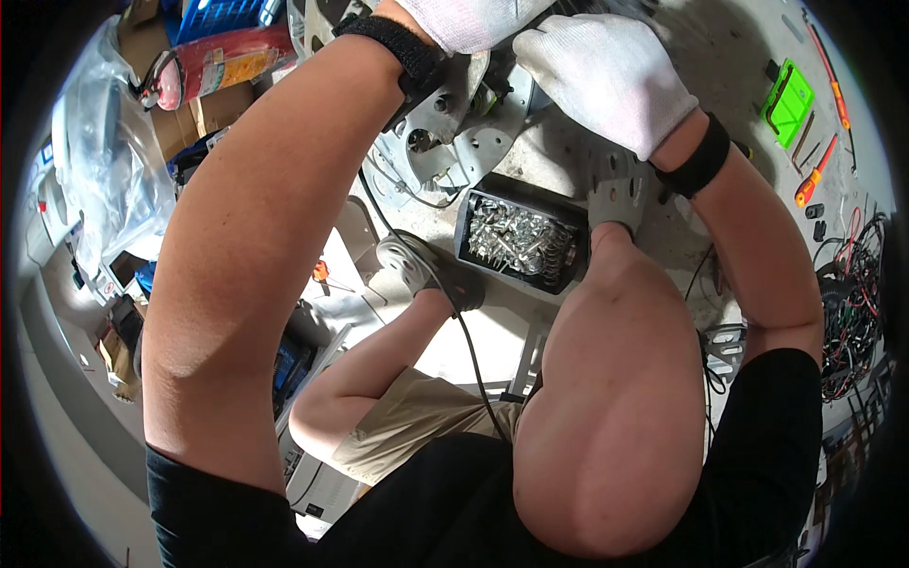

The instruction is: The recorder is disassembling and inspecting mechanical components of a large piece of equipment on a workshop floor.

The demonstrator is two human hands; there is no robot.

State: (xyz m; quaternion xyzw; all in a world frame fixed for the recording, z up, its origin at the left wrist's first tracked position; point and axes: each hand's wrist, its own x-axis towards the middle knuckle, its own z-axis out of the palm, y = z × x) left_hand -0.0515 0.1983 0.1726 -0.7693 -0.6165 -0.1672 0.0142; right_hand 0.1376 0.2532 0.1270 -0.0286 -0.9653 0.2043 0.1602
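Observation:
Both my hands wear white knit gloves and are raised at the top edge of the head view. My left hand [472, 17] is partly cut off there, and its fingers do not show. Closed fingers curl under on my right hand [611, 80]; whatever they grip is hidden. Just below the hands stands a grey metal assembly [492, 137] with round holes and brackets. Between my feet sits a black bin [462, 237] heaped with shiny screws and other small metal fasteners [516, 232]. A dark cable [462, 327] runs down from the assembly past my left foot.
At the right lie a bright green plastic case [788, 102], orange-handled screwdrivers [810, 185] and tangled wires [852, 322]. To the left are a clear plastic bag [114, 161], a red package [232, 62], cardboard [175, 133] and a blue crate [213, 19].

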